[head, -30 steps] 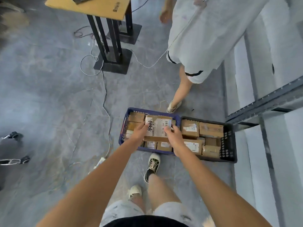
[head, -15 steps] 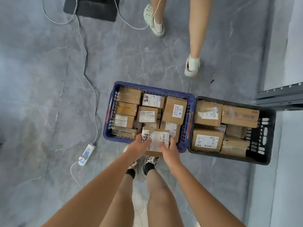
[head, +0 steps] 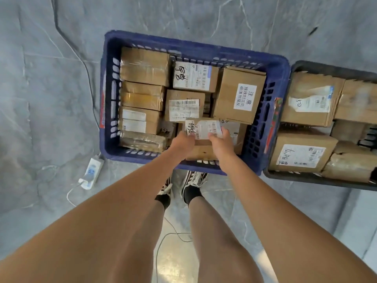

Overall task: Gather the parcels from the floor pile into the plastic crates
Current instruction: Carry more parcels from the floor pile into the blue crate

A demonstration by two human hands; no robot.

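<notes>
parcel [head: 204,130] now lowered into blue crate [head: 271,111] | both hands: left [head: 182,142], right [head: 221,142] gripping it

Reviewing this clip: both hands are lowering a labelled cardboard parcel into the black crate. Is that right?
Not quite. In the head view the left hand and right hand hold the labelled parcel over the blue crate, not the black crate beside it.

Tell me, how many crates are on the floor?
2. The blue crate sits in front of the person's feet; the black crate touches its right side, partly cut off by the picture's edge. Others could be outside the picture.
</notes>
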